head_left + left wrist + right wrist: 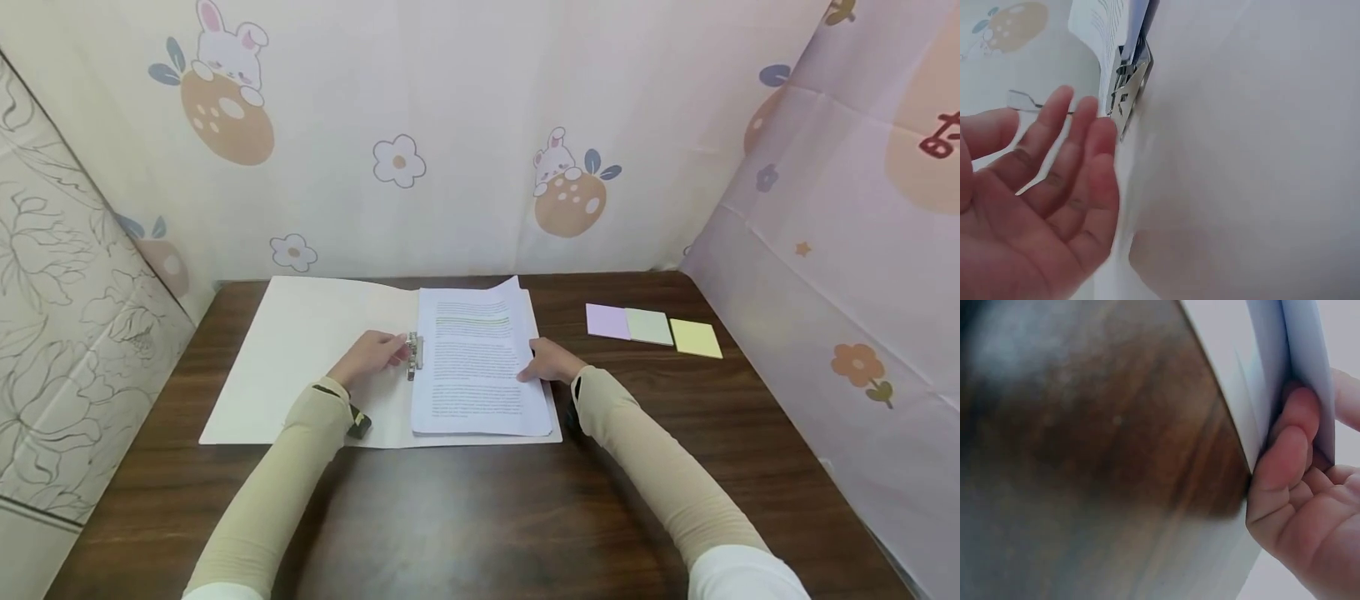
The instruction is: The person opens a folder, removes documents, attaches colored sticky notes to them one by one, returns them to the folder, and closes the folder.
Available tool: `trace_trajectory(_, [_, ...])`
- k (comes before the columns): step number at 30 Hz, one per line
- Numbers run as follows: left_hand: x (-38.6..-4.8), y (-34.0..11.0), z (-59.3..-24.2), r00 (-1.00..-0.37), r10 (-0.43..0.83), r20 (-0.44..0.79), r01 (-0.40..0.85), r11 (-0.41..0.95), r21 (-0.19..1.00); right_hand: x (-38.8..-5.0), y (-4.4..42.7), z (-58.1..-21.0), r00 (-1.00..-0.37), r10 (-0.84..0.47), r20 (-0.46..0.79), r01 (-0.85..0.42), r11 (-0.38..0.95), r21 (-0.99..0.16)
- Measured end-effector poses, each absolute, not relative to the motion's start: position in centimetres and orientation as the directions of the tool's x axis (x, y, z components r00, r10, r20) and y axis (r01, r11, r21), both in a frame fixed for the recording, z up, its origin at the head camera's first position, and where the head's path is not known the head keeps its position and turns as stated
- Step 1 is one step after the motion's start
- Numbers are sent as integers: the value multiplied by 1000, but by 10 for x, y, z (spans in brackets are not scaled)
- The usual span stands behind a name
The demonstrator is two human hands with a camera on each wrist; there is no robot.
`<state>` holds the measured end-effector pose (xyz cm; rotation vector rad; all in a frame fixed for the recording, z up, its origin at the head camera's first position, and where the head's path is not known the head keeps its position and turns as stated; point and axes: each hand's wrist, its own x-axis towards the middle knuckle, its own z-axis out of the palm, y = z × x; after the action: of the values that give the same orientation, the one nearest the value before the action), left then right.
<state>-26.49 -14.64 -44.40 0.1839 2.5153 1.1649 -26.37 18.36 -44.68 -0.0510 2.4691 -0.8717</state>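
Note:
A white folder (300, 358) lies spread out on the table, and printed sheets (476, 375) rest on its right half. At their left edge sits a metal clip mechanism (1130, 94) with a thin wire lever (1020, 100). My left hand (371, 354) is beside the clip, its fingers loosely bent and the thumb apart; whether a fingertip touches the metal is unclear. On the other side my right hand (553, 362) grips the sheets' right edge, thumb on top and curled fingers (1285, 459) underneath. The top page carries a green highlighted line.
Three sticky note pads, one purple (607, 321), one pale green (649, 327) and one yellow (696, 337), lie at the back right of the dark wooden table (480, 517). A patterned curtain (465, 217) hangs along the back edge.

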Motion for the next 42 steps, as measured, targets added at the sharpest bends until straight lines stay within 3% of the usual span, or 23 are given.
trace_trajectory(18, [-261,-140,-446,-945,222,-241,-92,526,845,-266,187,-453,-868,-209,-450,105,809,-578])
trace_trajectory(42, [-260,-136,-452,-917,261,-301,-63,651,756,-264,188,-451,-869,-214,-445,108,798,-593])
